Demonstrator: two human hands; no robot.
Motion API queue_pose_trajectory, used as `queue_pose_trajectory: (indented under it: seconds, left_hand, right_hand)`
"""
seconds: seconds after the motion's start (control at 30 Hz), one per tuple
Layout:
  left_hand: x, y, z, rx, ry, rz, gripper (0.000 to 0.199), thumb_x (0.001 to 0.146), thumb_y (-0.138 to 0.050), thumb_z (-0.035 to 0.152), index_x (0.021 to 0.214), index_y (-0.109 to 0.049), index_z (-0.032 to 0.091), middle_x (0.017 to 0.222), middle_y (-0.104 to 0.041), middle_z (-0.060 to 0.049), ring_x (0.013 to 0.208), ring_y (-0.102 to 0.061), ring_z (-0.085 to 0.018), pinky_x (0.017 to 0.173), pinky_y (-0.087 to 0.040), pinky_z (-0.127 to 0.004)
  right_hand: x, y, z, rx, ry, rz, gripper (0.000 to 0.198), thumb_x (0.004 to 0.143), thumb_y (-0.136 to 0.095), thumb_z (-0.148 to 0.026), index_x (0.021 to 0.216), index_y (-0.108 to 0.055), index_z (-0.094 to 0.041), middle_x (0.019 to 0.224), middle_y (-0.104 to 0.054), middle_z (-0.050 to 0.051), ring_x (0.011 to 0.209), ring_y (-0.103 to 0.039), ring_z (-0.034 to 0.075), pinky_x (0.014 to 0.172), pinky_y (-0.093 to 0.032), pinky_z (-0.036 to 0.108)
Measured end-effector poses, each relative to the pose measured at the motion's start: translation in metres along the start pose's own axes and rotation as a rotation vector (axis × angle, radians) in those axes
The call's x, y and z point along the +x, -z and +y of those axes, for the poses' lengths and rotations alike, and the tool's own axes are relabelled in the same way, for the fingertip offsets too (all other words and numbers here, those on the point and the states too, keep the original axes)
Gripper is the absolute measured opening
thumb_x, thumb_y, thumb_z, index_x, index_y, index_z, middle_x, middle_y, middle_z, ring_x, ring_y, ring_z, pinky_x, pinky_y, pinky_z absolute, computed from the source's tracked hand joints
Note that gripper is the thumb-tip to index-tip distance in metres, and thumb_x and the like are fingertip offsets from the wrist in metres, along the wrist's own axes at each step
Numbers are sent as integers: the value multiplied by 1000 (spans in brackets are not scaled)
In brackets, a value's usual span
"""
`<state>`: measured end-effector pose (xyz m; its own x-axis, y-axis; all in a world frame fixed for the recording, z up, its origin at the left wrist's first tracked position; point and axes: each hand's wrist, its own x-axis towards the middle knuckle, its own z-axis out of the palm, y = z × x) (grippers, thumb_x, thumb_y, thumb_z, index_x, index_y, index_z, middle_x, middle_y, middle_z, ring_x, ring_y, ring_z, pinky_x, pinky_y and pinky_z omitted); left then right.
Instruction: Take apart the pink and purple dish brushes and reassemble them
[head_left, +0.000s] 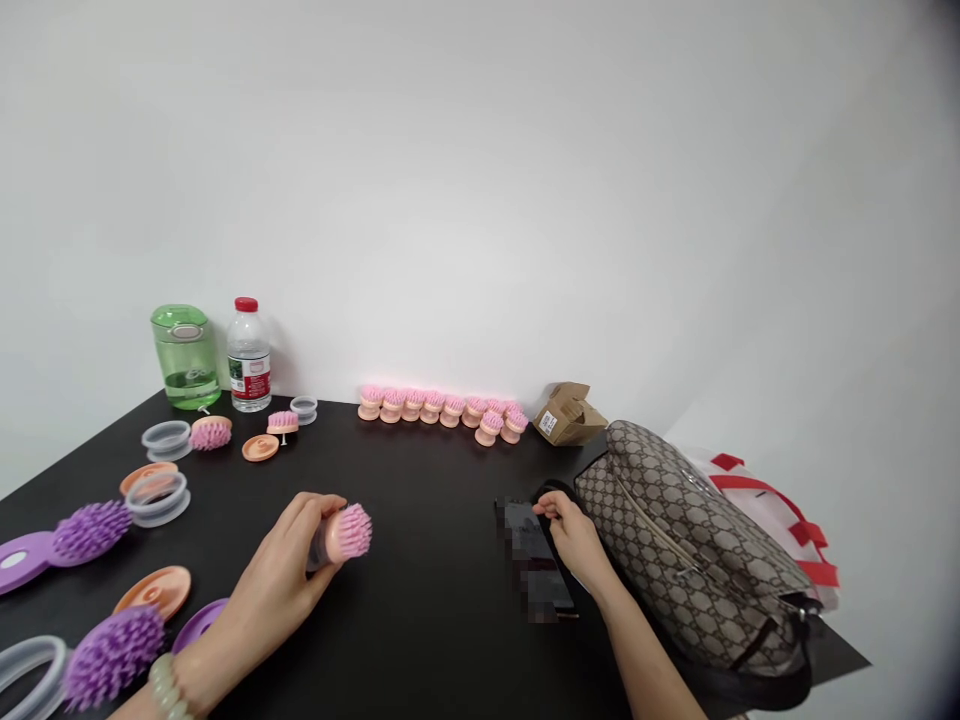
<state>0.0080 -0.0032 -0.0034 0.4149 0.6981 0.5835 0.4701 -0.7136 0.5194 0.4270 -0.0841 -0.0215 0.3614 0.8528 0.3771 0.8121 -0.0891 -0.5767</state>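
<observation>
My left hand [289, 560] is closed around a round scalp brush [349, 532], its pink bristles pointing right and a translucent ring partly hidden at the palm. On the right, my right hand [566, 530] has loosely bent fingers, slightly apart, with nothing visible in them. It is beside a dark flat object [529, 540] whose surface is pixelated. Below my left forearm lie a purple bristle head [116, 650], an orange disc [157, 592], a purple disc [196, 622] and a clear ring [30, 665].
Pink brushes [431, 405] line the wall. Another purple bristle head [91, 530], a clear ring [157, 498] and a pink bristle piece [211, 432] lie left. Behind stand a green container [184, 355] and a water bottle [249, 355]. A cardboard box [570, 413] and patterned bag [697, 540] occupy the right.
</observation>
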Motion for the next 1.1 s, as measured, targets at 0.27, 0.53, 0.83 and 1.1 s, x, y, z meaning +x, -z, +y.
queue_pose_trajectory:
  seconds: [0.27, 0.53, 0.83, 1.1]
  left_hand:
    - [-2, -3, -3, 18, -33, -2, 33, 83, -58, 18, 115, -54, 26, 109, -63, -5, 97, -66, -24, 80, -57, -33]
    - [-2, -2, -5, 42, -68, 5, 32, 85, -57, 19, 116, -53, 26, 108, -62, -6, 95, -66, -24, 78, -57, -33]
    - [-1, 7, 2, -44, 52, 79, 37, 85, -61, 32, 121, -55, 26, 115, -63, -7, 103, -65, -28, 85, -57, -37]
    - [8, 15, 14, -532, 465, 28, 56, 68, -82, 46, 113, -57, 24, 108, -72, -8, 98, -71, -30, 81, -58, -34]
  right_hand:
    - [6, -6, 7, -40, -24, -18, 43, 64, -40, 1, 94, -62, -21, 91, -74, 5, 92, -67, 20, 87, -52, 34]
    - [6, 10, 10, -61, -89, 102, 35, 71, -43, -9, 99, -62, -21, 99, -74, 7, 98, -66, 22, 91, -50, 38]
    - [-46, 19, -65, 95, -2, 147, 26, 86, -50, -33, 105, -62, -21, 106, -70, 10, 84, -65, 21, 81, -53, 37]
    - [-66, -63, -196, 497, 48, -444, 62, 73, -76, -19, 131, -53, -24, 126, -58, 8, 90, -64, 18, 90, -53, 41]
